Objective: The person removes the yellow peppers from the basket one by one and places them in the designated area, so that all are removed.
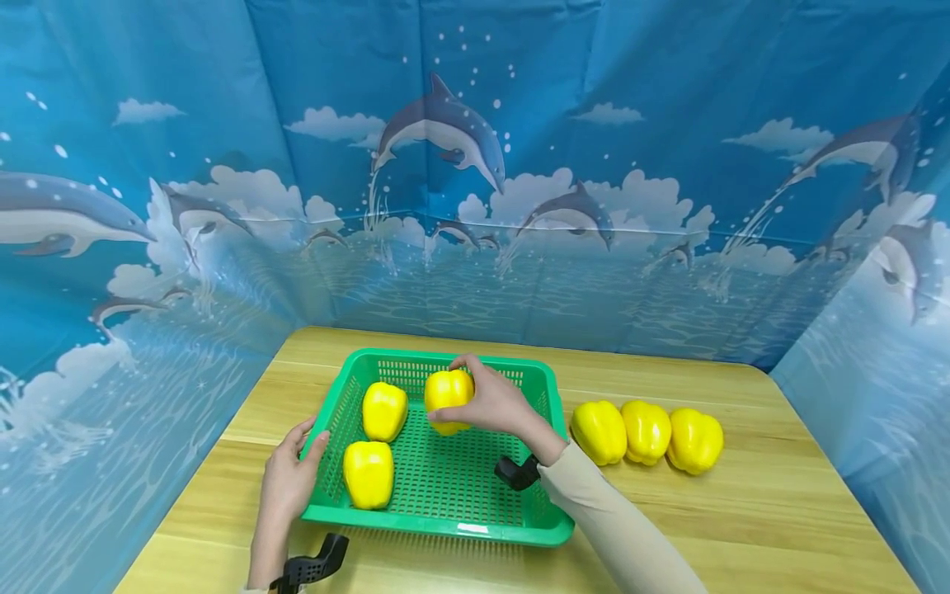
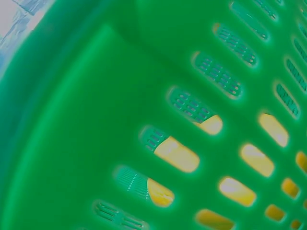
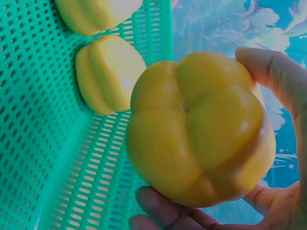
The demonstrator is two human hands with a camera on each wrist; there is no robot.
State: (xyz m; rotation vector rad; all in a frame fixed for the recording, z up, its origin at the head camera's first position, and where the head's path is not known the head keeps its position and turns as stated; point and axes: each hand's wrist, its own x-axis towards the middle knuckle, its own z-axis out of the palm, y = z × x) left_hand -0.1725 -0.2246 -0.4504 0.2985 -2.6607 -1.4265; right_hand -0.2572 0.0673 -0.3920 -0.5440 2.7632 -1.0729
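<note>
My right hand (image 1: 496, 402) holds a yellow bell pepper (image 1: 449, 391) over the back middle of a green plastic basket (image 1: 445, 521). In the right wrist view the thumb and fingers curl round this bell pepper (image 3: 201, 129), whose lobed end faces the camera. At the basket's left side my left hand (image 1: 291, 477) grips the rim, thumb on the rim and fingers along the outer wall. Inside the basket, on the left, one yellow bell pepper (image 1: 384, 412) lies behind another yellow bell pepper (image 1: 369, 474). The slotted wall (image 2: 120, 110) fills the left wrist view and hides the left hand there.
Right of the basket, three yellow bell peppers stand in a row on the wooden table (image 1: 772, 495): a left one (image 1: 598, 432), a middle one (image 1: 646, 431) and a right one (image 1: 694, 440). A blue dolphin-print curtain (image 1: 475, 272) surrounds the table's back and sides.
</note>
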